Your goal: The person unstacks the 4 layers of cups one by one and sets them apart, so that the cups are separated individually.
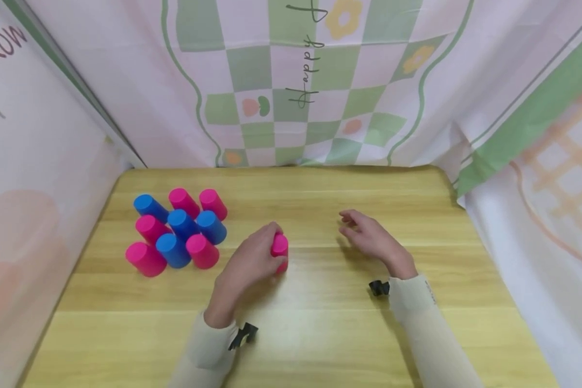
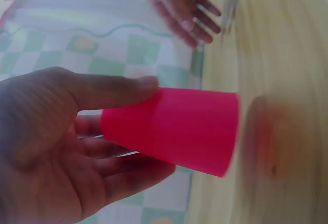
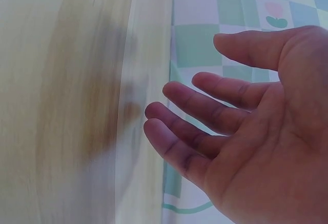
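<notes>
A pink cup (image 1: 279, 246), upside down, is gripped by my left hand (image 1: 253, 257) near the middle of the table. In the left wrist view the thumb lies on one side of the pink cup (image 2: 179, 126) and the fingers on the other, with its wide rim close over the wood. My right hand (image 1: 368, 235) hovers over the table to the right, holding nothing. Its fingers are spread and loosely bent in the right wrist view, where the palm (image 3: 277, 147) faces the camera.
Several upturned cups stand grouped at the left of the wooden table (image 1: 320, 334), among them a blue cup (image 1: 173, 250) and a pink cup (image 1: 202, 251). A checked curtain (image 1: 296, 124) hangs along the back edge. Black wrist cameras (image 1: 244, 336) sit at both sleeves.
</notes>
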Action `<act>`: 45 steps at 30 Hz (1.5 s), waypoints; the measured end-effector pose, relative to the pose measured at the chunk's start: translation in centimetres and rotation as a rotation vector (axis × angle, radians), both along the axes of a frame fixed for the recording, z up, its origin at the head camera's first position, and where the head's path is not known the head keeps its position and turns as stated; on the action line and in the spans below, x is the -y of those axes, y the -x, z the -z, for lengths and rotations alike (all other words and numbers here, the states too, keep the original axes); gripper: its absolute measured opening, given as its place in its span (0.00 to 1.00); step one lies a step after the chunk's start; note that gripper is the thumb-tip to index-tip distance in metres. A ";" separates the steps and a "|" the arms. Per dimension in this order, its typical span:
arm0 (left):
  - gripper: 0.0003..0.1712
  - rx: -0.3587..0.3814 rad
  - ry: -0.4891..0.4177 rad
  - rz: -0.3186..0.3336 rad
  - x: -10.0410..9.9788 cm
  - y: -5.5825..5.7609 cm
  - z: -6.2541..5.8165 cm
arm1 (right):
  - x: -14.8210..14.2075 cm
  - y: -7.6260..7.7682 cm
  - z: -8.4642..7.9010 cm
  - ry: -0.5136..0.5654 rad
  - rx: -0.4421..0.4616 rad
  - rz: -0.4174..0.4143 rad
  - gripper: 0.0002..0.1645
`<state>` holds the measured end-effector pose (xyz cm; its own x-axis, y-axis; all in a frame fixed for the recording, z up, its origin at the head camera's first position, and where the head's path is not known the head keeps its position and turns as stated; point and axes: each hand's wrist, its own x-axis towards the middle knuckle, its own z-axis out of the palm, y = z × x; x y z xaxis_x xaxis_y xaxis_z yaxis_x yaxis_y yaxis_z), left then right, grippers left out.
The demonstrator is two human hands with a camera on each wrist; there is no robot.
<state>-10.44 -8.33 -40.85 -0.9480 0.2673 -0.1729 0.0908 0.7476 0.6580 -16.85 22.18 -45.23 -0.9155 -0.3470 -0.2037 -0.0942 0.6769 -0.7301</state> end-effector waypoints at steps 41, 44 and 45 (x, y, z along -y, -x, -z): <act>0.32 0.160 0.084 -0.345 15.7 -7.3 -0.7 | 0.8 -0.8 -0.8 -0.141 0.010 -0.086 0.16; 0.33 0.153 0.090 -0.343 15.6 -7.2 -0.4 | 0.8 -0.8 -0.7 -0.141 0.017 -0.092 0.16; 0.33 0.148 0.094 -0.340 15.6 -7.1 -0.4 | 0.8 -0.8 -0.7 -0.141 0.018 -0.095 0.16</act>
<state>-3.32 -23.91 -40.49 -0.9427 -0.0815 -0.3234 -0.2634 0.7767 0.5722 -16.07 21.37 -44.56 -0.8756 -0.3986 -0.2729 -0.1502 0.7615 -0.6305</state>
